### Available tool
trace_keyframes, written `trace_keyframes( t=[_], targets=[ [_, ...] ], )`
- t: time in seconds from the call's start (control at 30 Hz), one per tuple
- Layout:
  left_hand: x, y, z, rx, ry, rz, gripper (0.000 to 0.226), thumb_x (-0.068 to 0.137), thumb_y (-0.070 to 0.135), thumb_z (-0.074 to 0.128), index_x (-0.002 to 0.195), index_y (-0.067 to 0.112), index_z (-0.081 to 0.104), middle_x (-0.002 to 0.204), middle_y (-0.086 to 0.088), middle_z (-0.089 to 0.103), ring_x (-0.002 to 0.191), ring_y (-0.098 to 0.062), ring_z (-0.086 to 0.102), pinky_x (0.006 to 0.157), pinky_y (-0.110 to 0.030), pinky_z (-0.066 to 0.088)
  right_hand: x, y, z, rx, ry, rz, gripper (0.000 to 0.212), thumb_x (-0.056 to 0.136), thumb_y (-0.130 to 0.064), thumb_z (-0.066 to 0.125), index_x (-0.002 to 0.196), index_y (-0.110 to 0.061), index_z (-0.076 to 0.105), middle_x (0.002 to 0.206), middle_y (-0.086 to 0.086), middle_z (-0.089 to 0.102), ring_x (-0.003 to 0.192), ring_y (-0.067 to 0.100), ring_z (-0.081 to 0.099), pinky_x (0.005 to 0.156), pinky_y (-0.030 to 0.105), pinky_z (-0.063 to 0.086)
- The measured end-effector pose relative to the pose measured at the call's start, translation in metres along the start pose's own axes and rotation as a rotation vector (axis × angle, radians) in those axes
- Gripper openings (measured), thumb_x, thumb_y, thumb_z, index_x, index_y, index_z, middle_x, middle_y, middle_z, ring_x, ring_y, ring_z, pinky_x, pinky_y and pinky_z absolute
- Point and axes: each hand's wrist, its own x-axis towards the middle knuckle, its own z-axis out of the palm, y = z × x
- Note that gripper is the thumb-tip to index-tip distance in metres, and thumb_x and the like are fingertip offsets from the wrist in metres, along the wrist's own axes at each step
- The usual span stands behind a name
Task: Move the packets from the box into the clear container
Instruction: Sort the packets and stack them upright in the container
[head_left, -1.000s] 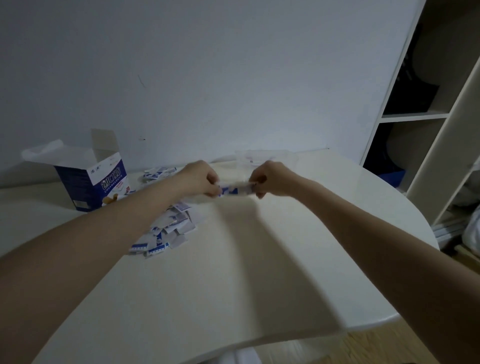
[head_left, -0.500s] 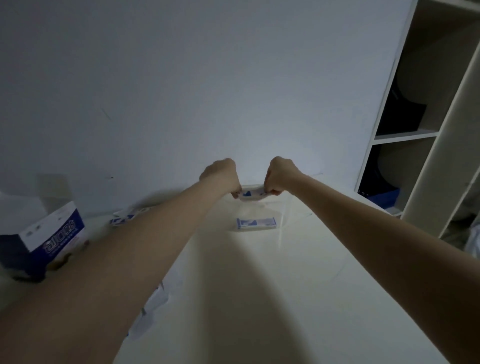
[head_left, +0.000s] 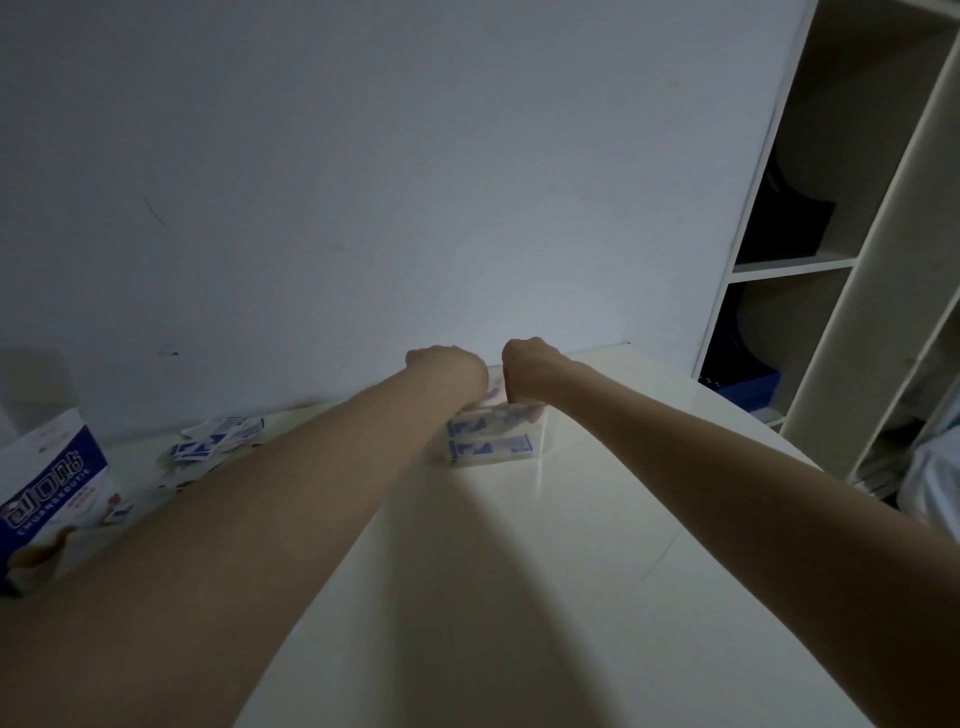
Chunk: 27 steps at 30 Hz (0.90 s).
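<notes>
A small clear container (head_left: 542, 439) stands on the white table (head_left: 571, 571) close to the wall. One blue-and-white packet (head_left: 491, 448) lies flat at its bottom. A second packet (head_left: 467, 427) sits on top of it, under my fingers. My left hand (head_left: 451, 373) and my right hand (head_left: 527, 368) are side by side over the container, fingers curled down into it and pinching the top packet's ends. The fingertips show faintly through the wall. The blue-and-white box (head_left: 49, 483) stands open at the far left.
Several loose packets (head_left: 213, 441) lie scattered on the table between the box and my left forearm. The wall rises right behind the container. A white shelf unit (head_left: 831, 270) stands to the right, past the table's rounded edge.
Both hands have carried the packet from mid-table to the wall side and lowered it into the container, onto the packet lying there. The view has tilted up.
</notes>
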Motion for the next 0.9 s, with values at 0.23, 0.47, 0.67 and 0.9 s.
trace_keyframes(
  t=[0.23,0.47,0.67,0.9],
  targets=[
    [0.001,-0.005,-0.003,-0.002,-0.133,0.09,0.033,0.094,0.013,0.048,0.125,0.002,0.053,0.126,-0.014,0.057,0.122,-0.029,0.052,0.082,-0.03,0.036,0.004,-0.001,0.002,-0.11,-0.046,-0.033,0.034,0.084,-0.002,0.058,0.062,-0.01,0.033,0.069,0.007,0.046,0.062,0.02,0.05,0.046,0.022,0.033],
    [-0.005,0.0,-0.006,-0.06,-0.189,0.029,0.036,0.093,0.008,0.049,0.06,0.016,0.037,0.068,-0.003,0.042,0.066,-0.018,0.045,0.093,-0.036,0.038,0.009,-0.004,0.004,-0.158,-0.094,-0.089,0.019,0.09,-0.01,0.049,0.072,-0.006,0.042,0.064,0.002,0.038,0.059,0.016,0.042,0.072,0.028,0.037],
    [0.004,-0.003,0.001,-0.107,-0.167,-0.001,0.033,0.094,0.014,0.049,0.062,0.014,0.04,0.068,-0.003,0.047,0.073,-0.02,0.05,0.094,-0.035,0.038,0.01,-0.004,0.004,-0.162,-0.086,-0.096,0.022,0.09,-0.007,0.047,0.069,-0.007,0.041,0.064,0.002,0.039,0.055,0.012,0.037,0.067,0.028,0.038],
    [-0.008,-0.009,-0.021,-0.058,0.092,-0.005,0.021,0.094,0.015,0.042,0.074,0.013,0.047,0.065,0.002,0.055,0.076,-0.015,0.055,0.094,-0.034,0.035,-0.004,-0.012,-0.026,-0.051,-0.044,-0.099,0.018,0.091,-0.003,0.045,0.082,0.001,0.06,0.084,0.014,0.068,0.071,0.025,0.069,0.081,0.033,0.056]
  ],
)
